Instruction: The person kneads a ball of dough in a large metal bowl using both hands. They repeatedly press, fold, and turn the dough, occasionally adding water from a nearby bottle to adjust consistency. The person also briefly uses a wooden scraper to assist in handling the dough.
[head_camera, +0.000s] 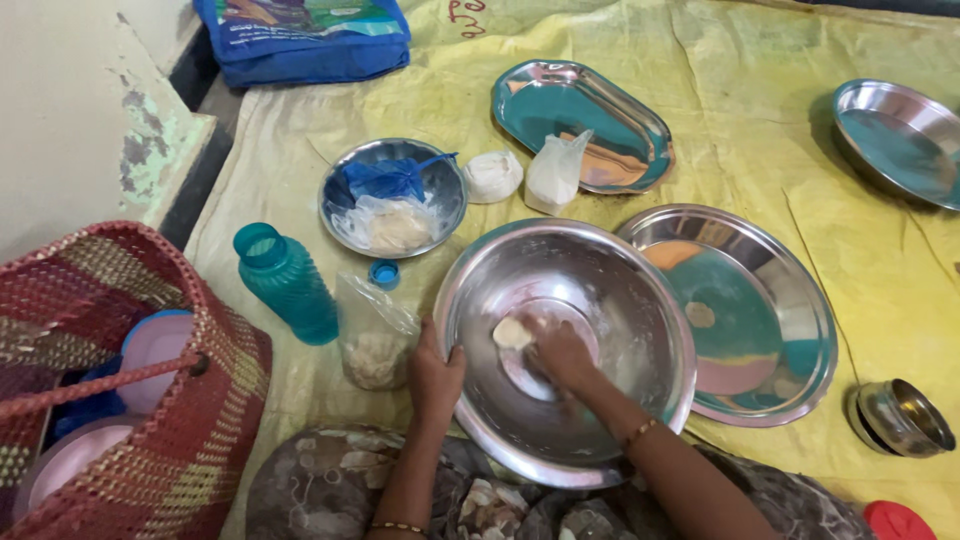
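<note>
A large steel mixing bowl (640, 300) sits on the yellow mat in front of me. My left hand (436, 372) grips its near-left rim. Inside the bowl, my right hand (562, 352) presses a small pale lump of dough (511, 332) against the bottom, fingers curled on it. White flour dust streaks the bowl's inner wall. A round steel plate (770, 330) with a small flat disc of dough (700, 315) on it lies just right of the bowl.
A teal bottle (288, 282) stands open beside its cap (384, 273) and a clear bag of dough (375, 345). A small steel bowl (440, 185) holds plastic bags. White pouches (553, 172), an oval tray (600, 125), another plate (900, 135), a small pot (900, 418), a woven basket (150, 400) surround.
</note>
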